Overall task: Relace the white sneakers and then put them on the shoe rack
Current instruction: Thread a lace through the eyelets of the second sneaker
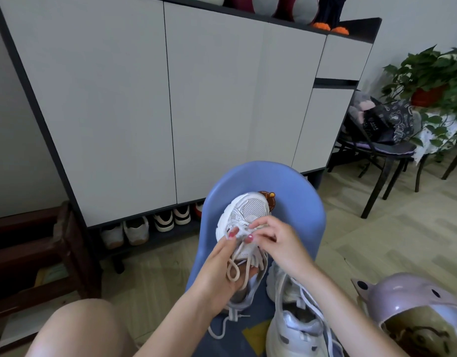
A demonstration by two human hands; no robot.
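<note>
— What lay nearest her?

— The second sneaker, at five o'clock, untouched. Ahead, at twelve, the sneaker sat on the blue stool.

— And her hands?

— Left hand pinched the lace; right hand pinched it near the eyelets. Limp, slippery cord, I reckoned: best held by its tip.

— The shoe rack?

— Farthest, at ten o'clock.
</note>
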